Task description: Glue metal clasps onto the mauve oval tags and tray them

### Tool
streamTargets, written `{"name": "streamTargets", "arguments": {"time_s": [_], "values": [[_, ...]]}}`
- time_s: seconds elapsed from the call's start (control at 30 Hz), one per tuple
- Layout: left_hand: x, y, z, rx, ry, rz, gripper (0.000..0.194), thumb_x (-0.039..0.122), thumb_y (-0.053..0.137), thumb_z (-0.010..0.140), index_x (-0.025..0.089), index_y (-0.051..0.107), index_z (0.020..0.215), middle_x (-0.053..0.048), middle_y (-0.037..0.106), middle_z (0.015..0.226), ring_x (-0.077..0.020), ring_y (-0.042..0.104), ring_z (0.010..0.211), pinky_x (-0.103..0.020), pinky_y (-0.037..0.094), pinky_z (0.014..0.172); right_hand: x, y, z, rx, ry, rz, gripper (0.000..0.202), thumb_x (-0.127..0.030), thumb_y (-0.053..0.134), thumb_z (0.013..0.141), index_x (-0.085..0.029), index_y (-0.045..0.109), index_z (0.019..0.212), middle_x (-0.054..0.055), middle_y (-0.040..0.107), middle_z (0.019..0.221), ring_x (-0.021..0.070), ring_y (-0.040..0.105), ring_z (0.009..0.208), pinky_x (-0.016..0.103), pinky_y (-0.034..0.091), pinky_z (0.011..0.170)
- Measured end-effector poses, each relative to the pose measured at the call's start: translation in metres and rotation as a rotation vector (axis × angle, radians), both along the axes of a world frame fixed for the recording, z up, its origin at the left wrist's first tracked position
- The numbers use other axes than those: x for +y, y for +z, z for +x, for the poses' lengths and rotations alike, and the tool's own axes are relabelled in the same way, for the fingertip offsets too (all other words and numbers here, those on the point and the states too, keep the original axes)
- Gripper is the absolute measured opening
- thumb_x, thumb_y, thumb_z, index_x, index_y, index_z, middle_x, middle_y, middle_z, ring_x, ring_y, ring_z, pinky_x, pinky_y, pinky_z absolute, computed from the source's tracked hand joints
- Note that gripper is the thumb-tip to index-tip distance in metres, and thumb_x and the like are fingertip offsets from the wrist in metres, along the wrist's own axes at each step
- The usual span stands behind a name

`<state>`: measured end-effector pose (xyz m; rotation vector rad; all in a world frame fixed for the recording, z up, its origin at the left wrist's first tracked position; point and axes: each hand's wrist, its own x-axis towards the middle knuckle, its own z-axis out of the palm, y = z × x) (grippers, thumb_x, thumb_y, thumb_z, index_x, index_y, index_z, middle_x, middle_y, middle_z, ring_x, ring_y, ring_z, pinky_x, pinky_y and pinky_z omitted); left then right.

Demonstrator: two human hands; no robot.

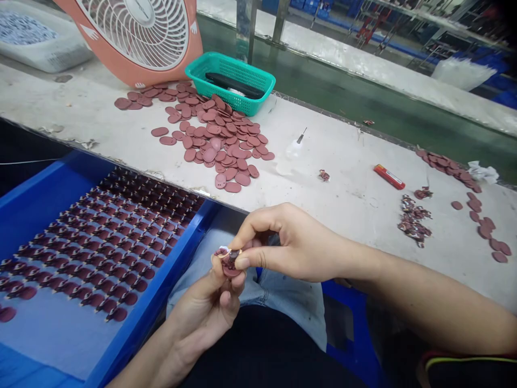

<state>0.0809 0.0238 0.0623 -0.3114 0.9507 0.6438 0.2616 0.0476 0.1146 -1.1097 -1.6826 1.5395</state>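
Over my lap, my left hand (220, 302) pinches a small painted figurine on a reddish-brown oval base (231, 271). My right hand (278, 242) closes its thumb and fingers on the upper, dark part of the same figurine. Fingers cover much of the piece, so its shape is only partly visible. Beyond my hands on the bench lies a heap of reddish-brown oval discs (218, 134), some with small holes. A white dropper bottle with a thin needle tip (294, 148) stands to their right. Small painted figure pieces (414, 221) form a pile at the right.
A blue tray (97, 345) at lower left holds rows of figurines on oval bases. A green basket (258, 102) with a dark object in it and an orange fan (177, 64) stand at the back. A red packet (389, 177) and more discs (448, 164) lie rightward.
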Motion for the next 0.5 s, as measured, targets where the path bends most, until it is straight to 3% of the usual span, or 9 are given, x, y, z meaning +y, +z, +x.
{"name": "streamTargets", "arguments": {"time_s": [0.13,0.2,0.27,0.37,0.5], "values": [[-0.002,0.001,0.001,-0.007,0.009,-0.018,0.056,0.013,0.033,0.099,0.014,0.07,0.057,-0.005,0.068,0.053,-0.0121,0.068,0.042,-0.012,0.05,0.032,-0.003,-0.002,-0.001,0.012,-0.02,0.036,0.006,-0.014,0.076,0.082,-0.009,0.073,0.084,0.001,0.074,0.076,0.0065,0.067,0.067,0.011,0.051,0.062],[-0.004,-0.001,0.0,-0.039,0.012,-0.003,0.039,0.008,0.056,0.092,0.014,0.071,0.057,-0.003,0.068,0.052,-0.0114,0.068,0.043,-0.011,0.05,0.034,-0.005,-0.002,-0.001,0.005,-0.014,0.085,0.005,-0.013,0.076,0.082,-0.008,0.074,0.084,0.002,0.075,0.076,0.0069,0.068,0.068,0.012,0.052,0.063],[-0.007,-0.004,-0.004,-0.113,0.001,0.048,0.016,0.004,0.081,0.07,0.013,0.073,0.06,-0.001,0.07,0.055,-0.0104,0.068,0.047,-0.01,0.052,0.037,-0.006,-0.002,-0.001,-0.013,-0.002,0.147,0.004,-0.012,0.076,0.082,-0.008,0.074,0.084,0.003,0.075,0.078,0.0077,0.069,0.07,0.013,0.052,0.065],[-0.009,-0.009,-0.01,-0.199,-0.062,0.151,0.026,0.003,0.093,0.051,0.014,0.076,0.067,0.001,0.072,0.06,-0.0088,0.07,0.055,-0.008,0.055,0.045,-0.007,-0.002,0.0,-0.038,0.018,0.222,0.002,-0.012,0.075,0.083,-0.01,0.074,0.083,0.003,0.076,0.081,0.0093,0.069,0.074,0.016,0.053,0.069],[-0.011,-0.012,-0.014,-0.203,-0.107,0.227,0.024,0.004,0.093,0.055,0.015,0.077,0.068,0.002,0.072,0.061,-0.0065,0.069,0.056,-0.006,0.054,0.047,-0.009,-0.002,0.001,-0.06,0.029,0.27,0.001,-0.014,0.074,0.085,-0.013,0.074,0.085,0.002,0.076,0.082,0.0099,0.068,0.076,0.02,0.054,0.073]]}}
